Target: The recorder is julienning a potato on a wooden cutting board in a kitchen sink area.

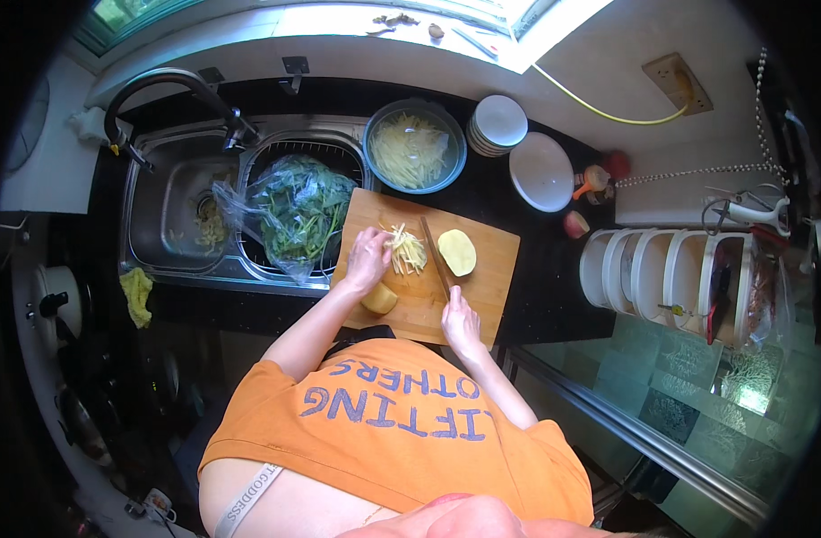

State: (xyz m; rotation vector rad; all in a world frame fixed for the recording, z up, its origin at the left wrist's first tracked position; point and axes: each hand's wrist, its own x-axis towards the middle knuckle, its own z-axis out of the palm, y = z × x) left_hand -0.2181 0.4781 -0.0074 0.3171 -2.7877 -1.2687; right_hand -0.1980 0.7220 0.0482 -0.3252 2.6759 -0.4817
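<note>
On the wooden cutting board (488, 282), my right hand (461, 324) grips the handle of a knife (437, 255), seen almost edge-on from above. The blade stands between a pile of thin potato strips (406, 250) and a peeled potato piece (457, 253) with a flat pale cut face. My left hand (369, 261) is at the left edge of the strips, fingertips touching them; whether it pinches any is unclear. Below that hand, partly covered by my wrist, lies another potato piece (379, 299) near the board's front left edge.
A bowl (465, 151) of potato strips in water stands behind the board, near stacked small bowls (498, 124) and a white plate (541, 171). Left, a double sink (172, 202) holds bagged leafy greens (296, 215) under a faucet (175, 75). A storage rack (652, 269) stands right.
</note>
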